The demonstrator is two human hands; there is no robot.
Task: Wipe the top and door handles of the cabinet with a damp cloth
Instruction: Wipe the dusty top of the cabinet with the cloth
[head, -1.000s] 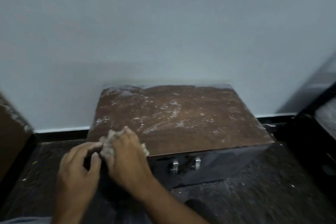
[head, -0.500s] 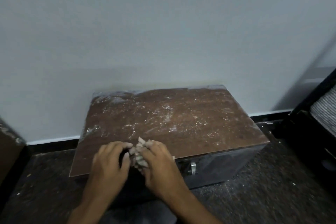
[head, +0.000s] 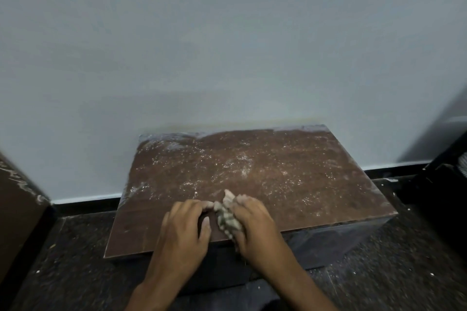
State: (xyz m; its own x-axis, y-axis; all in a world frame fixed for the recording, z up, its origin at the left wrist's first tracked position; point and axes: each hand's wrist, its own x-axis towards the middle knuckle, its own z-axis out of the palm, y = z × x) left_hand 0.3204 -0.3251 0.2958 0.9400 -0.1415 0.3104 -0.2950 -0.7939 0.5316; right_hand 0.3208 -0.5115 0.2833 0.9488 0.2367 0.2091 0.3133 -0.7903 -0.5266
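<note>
A low cabinet stands against the wall; its brown top is speckled with white dust. A crumpled grey-white cloth lies bunched on the top near the front edge. My right hand is closed over the cloth from the right. Lying on the top just left of it is my left hand, fingertips touching the cloth's edge. Both hands hide the door handles on the dark front.
A pale wall rises right behind the cabinet, with a dark skirting at its foot. A brown box edge stands at the left. Dark furniture stands at the right. The dark floor is littered with white specks.
Both hands with the cloth have moved from the cabinet's left front corner toward the middle of the front edge. The handles seen earlier are now covered.
</note>
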